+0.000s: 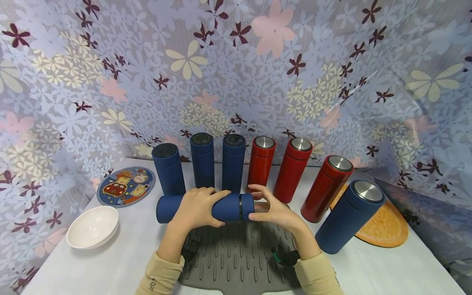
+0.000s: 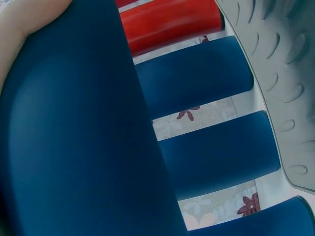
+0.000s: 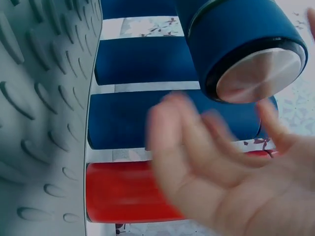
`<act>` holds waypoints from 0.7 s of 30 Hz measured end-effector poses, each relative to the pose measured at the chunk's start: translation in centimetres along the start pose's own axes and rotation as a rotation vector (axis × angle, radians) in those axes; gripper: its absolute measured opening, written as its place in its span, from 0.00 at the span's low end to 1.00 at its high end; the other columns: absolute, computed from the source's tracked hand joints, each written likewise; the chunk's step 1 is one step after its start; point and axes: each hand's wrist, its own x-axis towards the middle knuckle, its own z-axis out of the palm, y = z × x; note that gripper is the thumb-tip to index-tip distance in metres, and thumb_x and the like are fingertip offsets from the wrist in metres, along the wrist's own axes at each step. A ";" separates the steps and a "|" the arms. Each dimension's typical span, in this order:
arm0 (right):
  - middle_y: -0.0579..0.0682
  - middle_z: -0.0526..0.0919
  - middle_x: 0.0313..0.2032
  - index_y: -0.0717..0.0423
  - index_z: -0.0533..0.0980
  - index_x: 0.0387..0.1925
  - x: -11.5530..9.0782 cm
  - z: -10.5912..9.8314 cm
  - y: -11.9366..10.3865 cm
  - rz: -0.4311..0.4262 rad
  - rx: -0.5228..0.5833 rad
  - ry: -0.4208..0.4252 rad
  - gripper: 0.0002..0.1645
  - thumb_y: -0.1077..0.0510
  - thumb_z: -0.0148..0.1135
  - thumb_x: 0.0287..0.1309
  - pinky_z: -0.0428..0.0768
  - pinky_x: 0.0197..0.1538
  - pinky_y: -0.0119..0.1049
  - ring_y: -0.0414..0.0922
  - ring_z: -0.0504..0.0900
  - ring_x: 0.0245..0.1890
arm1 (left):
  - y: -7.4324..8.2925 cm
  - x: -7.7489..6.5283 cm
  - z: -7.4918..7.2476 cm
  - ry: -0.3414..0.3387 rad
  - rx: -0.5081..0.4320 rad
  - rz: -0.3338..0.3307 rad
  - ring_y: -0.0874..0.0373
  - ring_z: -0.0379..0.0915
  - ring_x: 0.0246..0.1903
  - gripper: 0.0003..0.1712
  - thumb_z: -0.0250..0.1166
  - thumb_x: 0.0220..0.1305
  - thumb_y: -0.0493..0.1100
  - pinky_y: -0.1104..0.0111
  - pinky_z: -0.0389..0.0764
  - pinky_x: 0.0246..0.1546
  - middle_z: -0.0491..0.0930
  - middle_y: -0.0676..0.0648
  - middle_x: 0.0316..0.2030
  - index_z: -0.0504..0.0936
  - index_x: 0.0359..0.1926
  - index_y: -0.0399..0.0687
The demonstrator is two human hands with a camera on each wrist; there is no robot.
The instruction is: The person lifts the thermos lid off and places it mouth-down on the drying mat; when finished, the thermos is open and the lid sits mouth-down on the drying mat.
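My left hand [image 1: 194,207] grips a dark blue thermos flask [image 1: 227,208] around its body and holds it on its side above the grey mat. The flask's lid [image 3: 246,29] points right, with a brushed steel disc [image 3: 261,76] on its end. Beside that end is my right hand [image 1: 276,212], its fingers spread and bent around an empty space. In the right wrist view its blurred fingers [image 3: 172,142] show apart from the lid. The left wrist view is largely filled by the flask body [image 2: 83,123].
Behind the hands stand several blue flasks [image 1: 203,164] and several red flasks [image 1: 293,170]. One steel-topped blue flask [image 1: 346,221] is at the right, before an orange round mat [image 1: 387,225]. A white bowl [image 1: 92,227] and cartoon placemat [image 1: 127,186] lie left. The ridged grey mat [image 1: 236,262] lies below.
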 end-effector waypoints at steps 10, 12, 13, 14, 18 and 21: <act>0.62 0.75 0.47 0.61 0.59 0.62 0.0 0.3 -0.3 0.159 -0.023 0.040 0.35 0.42 0.49 0.63 0.80 0.43 0.46 0.49 0.84 0.32 | 0.1 -0.1 0.0 0.004 -0.005 0.000 0.52 0.76 0.36 0.44 0.75 0.32 0.63 0.57 0.77 0.37 0.80 0.48 0.39 0.75 0.57 0.60; 0.61 0.74 0.47 0.60 0.59 0.62 0.0 0.3 -0.3 0.145 -0.013 0.036 0.35 0.43 0.51 0.62 0.80 0.43 0.46 0.49 0.83 0.32 | 0.1 0.0 -0.1 0.003 -0.004 0.001 0.52 0.76 0.36 0.44 0.75 0.32 0.63 0.57 0.76 0.37 0.80 0.48 0.39 0.75 0.57 0.61; 0.61 0.74 0.47 0.60 0.59 0.62 0.0 0.3 -0.2 0.132 -0.007 0.034 0.35 0.44 0.52 0.61 0.80 0.43 0.47 0.49 0.83 0.32 | 0.1 0.0 -0.1 0.003 -0.003 0.001 0.52 0.76 0.36 0.44 0.75 0.32 0.63 0.57 0.76 0.37 0.80 0.48 0.39 0.75 0.57 0.61; 0.61 0.73 0.47 0.60 0.59 0.62 0.0 0.3 -0.2 0.120 -0.004 0.033 0.35 0.45 0.54 0.60 0.80 0.44 0.47 0.49 0.82 0.32 | 0.1 0.0 -0.1 0.001 -0.004 0.001 0.52 0.76 0.36 0.44 0.75 0.32 0.63 0.57 0.76 0.37 0.80 0.48 0.39 0.75 0.57 0.61; 0.63 0.69 0.51 0.57 0.60 0.61 0.1 0.2 0.2 0.046 0.008 0.028 0.35 0.50 0.59 0.56 0.77 0.47 0.52 0.51 0.79 0.39 | 0.1 -0.1 -0.1 0.001 -0.007 -0.001 0.52 0.76 0.36 0.45 0.75 0.32 0.63 0.57 0.77 0.37 0.80 0.48 0.39 0.75 0.57 0.61; 0.63 0.65 0.54 0.55 0.60 0.61 0.1 0.1 0.3 -0.020 0.002 0.015 0.36 0.53 0.62 0.53 0.76 0.48 0.52 0.54 0.76 0.46 | 0.0 -0.1 -0.2 0.007 -0.005 -0.003 0.52 0.76 0.35 0.45 0.75 0.32 0.63 0.57 0.77 0.37 0.80 0.48 0.39 0.75 0.57 0.61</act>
